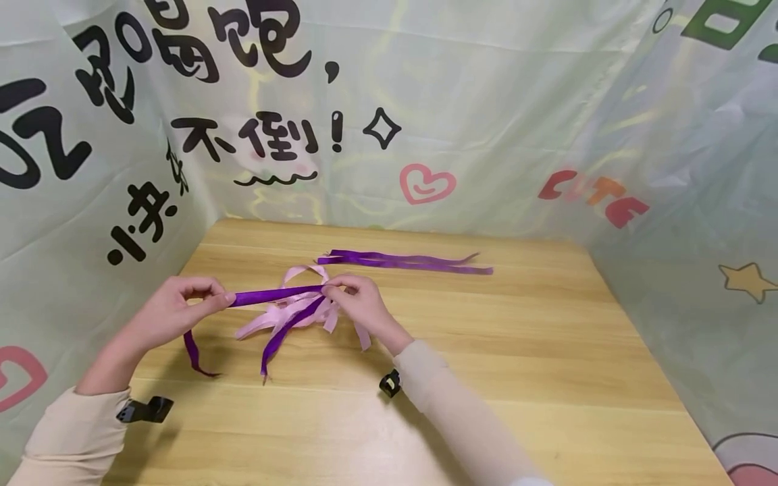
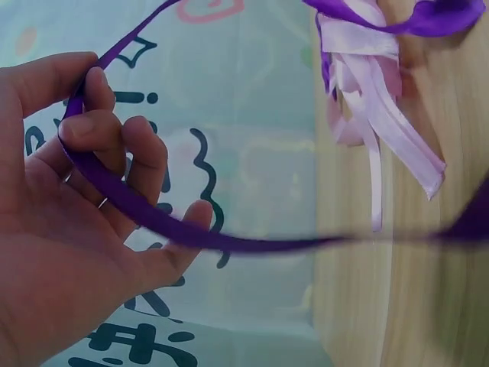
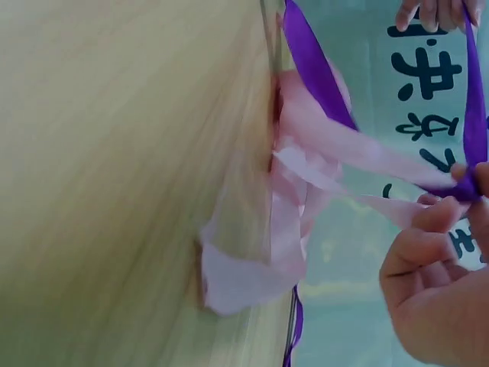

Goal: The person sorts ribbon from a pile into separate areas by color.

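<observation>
Head view: I see the left hand (image 1: 172, 312) and right hand (image 1: 366, 307) pinching purple ribbon (image 1: 273, 295) between them, pink ribbon (image 1: 272, 317) beside the right; I'd keep tension even, right pinch firm.

On the pale back cloth (image 1: 498, 101), black characters (image 1: 277, 138) read 不倒!, with 饱 (image 1: 279, 37) and a comma above them at the upper edge of the head view. Farther right, CUTE (image 1: 606, 190) stood in red, pink and orange letters. The black lettering (image 1: 53, 145) on the left-hand cloth (image 1: 55, 263) was creased and partly cut off, so its full wording could not be told.
</observation>
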The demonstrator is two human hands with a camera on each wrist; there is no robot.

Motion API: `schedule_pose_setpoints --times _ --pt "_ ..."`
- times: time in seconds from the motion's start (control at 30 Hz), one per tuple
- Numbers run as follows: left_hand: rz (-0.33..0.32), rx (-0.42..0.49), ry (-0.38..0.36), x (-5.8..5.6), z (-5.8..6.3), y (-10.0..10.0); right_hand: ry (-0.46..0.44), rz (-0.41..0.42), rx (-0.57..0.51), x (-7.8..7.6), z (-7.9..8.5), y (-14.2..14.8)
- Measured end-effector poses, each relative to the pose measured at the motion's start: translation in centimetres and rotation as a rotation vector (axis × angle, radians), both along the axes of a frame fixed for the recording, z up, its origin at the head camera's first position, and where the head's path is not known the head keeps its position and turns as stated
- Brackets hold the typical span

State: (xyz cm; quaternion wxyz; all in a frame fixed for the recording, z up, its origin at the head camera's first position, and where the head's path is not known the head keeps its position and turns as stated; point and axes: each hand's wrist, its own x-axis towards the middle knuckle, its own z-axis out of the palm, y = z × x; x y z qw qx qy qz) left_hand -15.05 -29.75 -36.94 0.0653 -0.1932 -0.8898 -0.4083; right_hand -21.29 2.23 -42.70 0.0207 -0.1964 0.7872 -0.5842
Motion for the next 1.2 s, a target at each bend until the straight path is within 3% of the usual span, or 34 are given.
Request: schedule_pose_setpoints --times 0.27,0.43,0.67,1.0,1.2 --pt "0.024 -0.007 -0.006 0.1 -0.1 0.0 0.089 0.084 -0.05 -0.1 0.2 0.9" --pt "0.04 0.01 -0.01 0.1 -0.2 0.0 0.114 0.05 -0.08 -0.5 0.5 1.7" --pt "0.065 -0.007 -0.025 -0.3 -0.5 -0.5 0.081 0.016 -0.028 -1.4 1.0 4.6" --pt "0.057 0.039 -0.075 -2.5 -1.2 0.6 0.036 -0.035 0.034 -2.4 1.5 11.1" --pt "0.049 0.012 -0.095 -3.6 -1.4 1.6 0.014 -0.063 0.046 -2.3 1.0 14.7"
